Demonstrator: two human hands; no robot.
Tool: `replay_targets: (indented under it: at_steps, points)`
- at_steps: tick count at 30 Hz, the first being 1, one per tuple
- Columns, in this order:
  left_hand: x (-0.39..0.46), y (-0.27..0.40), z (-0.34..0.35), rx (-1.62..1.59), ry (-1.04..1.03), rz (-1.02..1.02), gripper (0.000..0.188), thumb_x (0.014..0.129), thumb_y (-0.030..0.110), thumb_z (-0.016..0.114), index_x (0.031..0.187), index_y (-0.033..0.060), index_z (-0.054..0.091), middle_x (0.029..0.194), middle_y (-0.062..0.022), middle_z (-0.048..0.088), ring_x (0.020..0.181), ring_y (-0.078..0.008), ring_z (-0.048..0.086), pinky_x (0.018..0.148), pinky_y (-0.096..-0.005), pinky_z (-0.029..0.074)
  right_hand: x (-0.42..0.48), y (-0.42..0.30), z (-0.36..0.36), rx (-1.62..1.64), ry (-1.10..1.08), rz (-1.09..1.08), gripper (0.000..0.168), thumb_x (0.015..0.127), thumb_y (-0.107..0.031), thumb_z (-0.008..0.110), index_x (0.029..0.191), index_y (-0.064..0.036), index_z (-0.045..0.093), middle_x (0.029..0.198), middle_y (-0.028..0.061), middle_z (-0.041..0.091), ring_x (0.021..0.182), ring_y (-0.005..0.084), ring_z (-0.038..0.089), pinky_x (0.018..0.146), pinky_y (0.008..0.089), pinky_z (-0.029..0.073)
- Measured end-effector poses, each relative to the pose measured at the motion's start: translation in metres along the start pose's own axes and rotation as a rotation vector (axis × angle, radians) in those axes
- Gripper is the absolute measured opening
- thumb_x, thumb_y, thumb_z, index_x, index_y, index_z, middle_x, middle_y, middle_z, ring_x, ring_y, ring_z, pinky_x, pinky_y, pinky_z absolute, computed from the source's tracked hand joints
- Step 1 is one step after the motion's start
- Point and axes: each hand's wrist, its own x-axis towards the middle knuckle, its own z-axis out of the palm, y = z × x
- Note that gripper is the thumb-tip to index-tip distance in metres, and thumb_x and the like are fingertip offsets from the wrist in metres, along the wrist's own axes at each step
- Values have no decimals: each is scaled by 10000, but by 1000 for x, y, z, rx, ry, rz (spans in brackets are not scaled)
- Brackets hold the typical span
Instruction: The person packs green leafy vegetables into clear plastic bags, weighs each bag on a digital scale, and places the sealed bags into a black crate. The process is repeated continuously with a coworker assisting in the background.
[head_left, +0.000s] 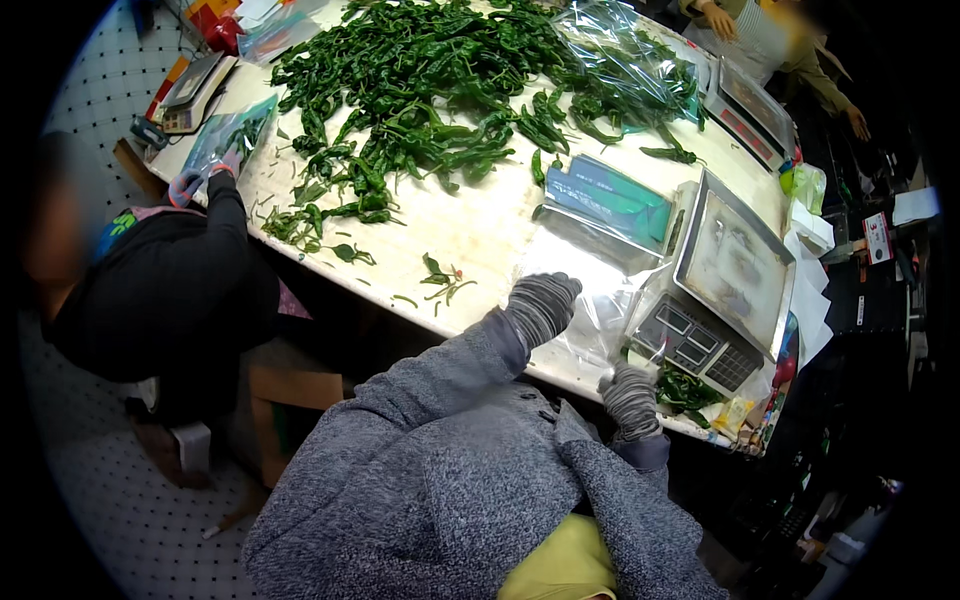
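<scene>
My left hand, in a grey striped knit glove, is closed at the left edge of a clear plastic bag. My right hand, gloved alike, is at the bag's lower right corner, close to the digital scale. The bag lies between both hands on the white table and reflects the light. Just beyond it rests a stack of clear bags with blue-green printing. A large heap of green peppers spreads over the far part of the table. A few loose leaves and stems lie left of my left hand.
A digital scale stands at the right, with peppers below it. Another scale is farther back. At the left a co-worker's gloved hands hold a bag near a third scale. Another person stands across the table.
</scene>
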Motion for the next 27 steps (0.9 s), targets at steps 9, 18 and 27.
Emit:
replay_targets:
  at_steps: [9,18,27]
  points:
    - [-11,47,-24,159,186,286,192,725,136,529,902,71,563,833,-94,579,766,-242,581,675,-348,453,41,-15,-10,-368,104,-333,233,816,-71,495,1002,61,541,1070,218,530,998,309,526,838,361,443]
    - [-41,85,-20,-167,35,390,346,787,106,530,1132,127,514,893,-123,562,722,-263,589,575,-330,490,109,10,-4,78,418,-526,335,815,-107,470,1117,37,487,1104,170,523,1047,295,488,935,363,362]
    - [-73,87,-41,153,-100,320,234,766,80,534,995,51,565,1021,-156,544,774,-254,582,702,-354,485,151,-50,-64,-40,37,-500,434,803,-230,531,1171,-10,470,1158,210,491,1082,288,472,935,476,330]
